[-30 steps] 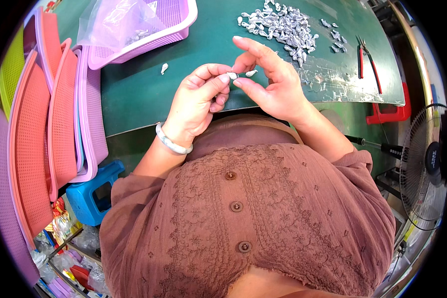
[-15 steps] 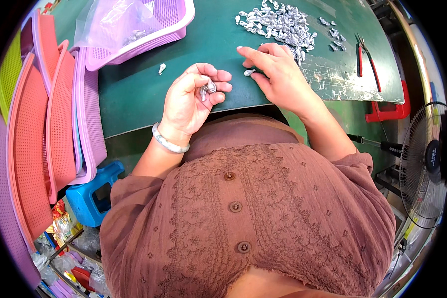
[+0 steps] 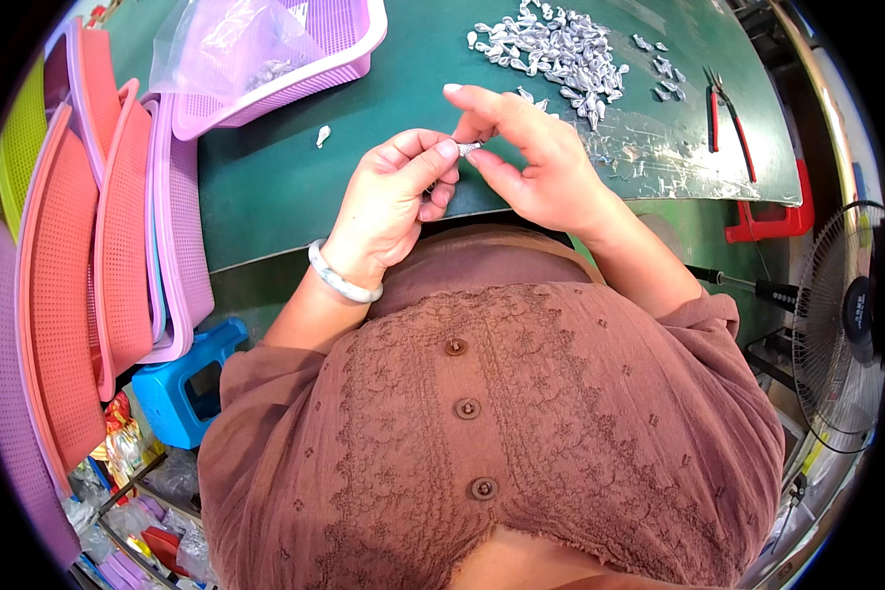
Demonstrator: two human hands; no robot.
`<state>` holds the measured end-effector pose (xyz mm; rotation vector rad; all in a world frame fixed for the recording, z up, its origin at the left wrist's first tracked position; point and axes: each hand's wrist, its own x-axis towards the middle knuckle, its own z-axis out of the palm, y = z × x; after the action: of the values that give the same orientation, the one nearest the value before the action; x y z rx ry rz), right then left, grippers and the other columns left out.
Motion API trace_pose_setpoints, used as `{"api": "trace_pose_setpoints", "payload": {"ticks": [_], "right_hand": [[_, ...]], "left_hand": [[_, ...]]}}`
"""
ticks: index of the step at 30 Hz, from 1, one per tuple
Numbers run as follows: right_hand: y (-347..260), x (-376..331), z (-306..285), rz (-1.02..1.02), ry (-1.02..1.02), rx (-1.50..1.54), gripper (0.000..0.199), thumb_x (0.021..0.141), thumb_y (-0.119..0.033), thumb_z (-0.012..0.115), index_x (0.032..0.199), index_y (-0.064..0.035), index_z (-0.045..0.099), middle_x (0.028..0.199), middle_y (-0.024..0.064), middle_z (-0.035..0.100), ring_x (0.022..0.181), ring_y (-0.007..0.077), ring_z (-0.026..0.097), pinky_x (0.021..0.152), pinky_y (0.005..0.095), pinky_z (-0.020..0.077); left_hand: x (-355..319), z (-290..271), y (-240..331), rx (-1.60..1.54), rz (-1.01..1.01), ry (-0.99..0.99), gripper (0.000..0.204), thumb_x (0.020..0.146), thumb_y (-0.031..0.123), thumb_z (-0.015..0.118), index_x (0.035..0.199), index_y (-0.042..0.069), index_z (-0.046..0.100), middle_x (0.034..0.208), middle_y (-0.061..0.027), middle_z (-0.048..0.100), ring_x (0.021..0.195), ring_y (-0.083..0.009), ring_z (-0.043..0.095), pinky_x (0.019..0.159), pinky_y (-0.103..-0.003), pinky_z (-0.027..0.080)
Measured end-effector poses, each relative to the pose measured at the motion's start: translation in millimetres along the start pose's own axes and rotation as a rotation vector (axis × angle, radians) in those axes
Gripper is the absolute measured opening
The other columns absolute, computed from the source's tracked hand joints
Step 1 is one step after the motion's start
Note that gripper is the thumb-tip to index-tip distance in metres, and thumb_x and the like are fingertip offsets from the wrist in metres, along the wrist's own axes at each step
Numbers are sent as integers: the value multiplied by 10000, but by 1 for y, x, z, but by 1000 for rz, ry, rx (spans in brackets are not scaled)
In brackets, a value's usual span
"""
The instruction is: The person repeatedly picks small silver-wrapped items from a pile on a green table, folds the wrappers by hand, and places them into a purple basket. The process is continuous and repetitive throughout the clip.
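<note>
Silvery small metal piece [image 3: 469, 147] pinched between both hands at upper centre of frame, just above the near edge of the green table [image 3: 265, 187]. Left hand [image 3: 388, 202] closed, thumb and forefinger tips on the piece's left end, other fingers curled in. Right hand [image 3: 531, 157] grips the right end with thumb and middle fingers, index finger [image 3: 472, 96] lifted and extended. Exact shape of the piece is too small to tell, possibly teardrop-like, same as the pile.

Judged handling: very light, stiff, smooth and likely slippery; easy to drop, not fragile. Best taken by fingertip pinch at the ends, as now.

Pile of silvery metal pieces [image 3: 556, 44] at top centre, well apart from the hands. One stray piece [image 3: 322, 136] lies left of the left hand. Pink mesh basket [image 3: 349, 54] with clear plastic bag [image 3: 231, 44] at upper left. Red-handled pliers [image 3: 728, 113] at upper right. Stacked plastic baskets [image 3: 88, 236] at left edge, blue stool [image 3: 182, 379] below them. Fan [image 3: 841, 324] at right.
</note>
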<state>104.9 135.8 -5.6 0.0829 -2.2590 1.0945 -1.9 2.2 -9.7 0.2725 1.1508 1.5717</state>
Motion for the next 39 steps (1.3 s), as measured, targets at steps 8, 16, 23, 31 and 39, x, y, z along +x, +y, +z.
{"api": "trace_pose_setpoints", "payload": {"ticks": [8, 16, 23, 31, 39], "right_hand": [[1, -3, 11, 91, 125, 245, 512, 732, 25, 620, 1213, -72, 476, 868, 54, 628, 763, 135, 578, 708, 259, 466], [0, -2, 10, 40, 120, 183, 506, 737, 21, 621, 1213, -71, 476, 868, 56, 631, 766, 134, 579, 710, 261, 471], [1, -3, 11, 79, 126, 255, 481, 754, 26, 599, 1211, -47, 468, 864, 55, 626, 752, 118, 572, 704, 247, 466], [2, -3, 12, 135, 119, 304, 488, 753, 48, 575, 1217, -55, 463, 833, 48, 611, 728, 110, 563, 691, 243, 465], [-3, 1, 9, 85, 71, 200, 551, 725, 59, 591, 1240, -68, 440, 749, 47, 571, 637, 127, 544, 584, 242, 454]], "left_hand": [[1, -9, -4, -213, -5, -169, 154, 886, 158, 514, 961, 26, 540, 725, -3, 501, 568, -52, 417, 417, -139, 282], [1, -8, -5, -207, -8, -153, 150, 884, 142, 516, 974, 29, 555, 724, -2, 517, 559, -52, 435, 412, -137, 295], [0, -7, -3, -221, -31, -153, 105, 874, 142, 539, 913, 54, 580, 710, 13, 529, 542, -45, 448, 416, -139, 312], [-1, -6, -3, -152, -23, -117, 121, 878, 167, 527, 899, 49, 546, 707, -1, 504, 547, -56, 426, 402, -142, 284], [-4, -3, 1, -28, 8, -36, 183, 879, 228, 524, 843, 54, 569, 677, -1, 518, 522, -64, 440, 396, -150, 290]]}}
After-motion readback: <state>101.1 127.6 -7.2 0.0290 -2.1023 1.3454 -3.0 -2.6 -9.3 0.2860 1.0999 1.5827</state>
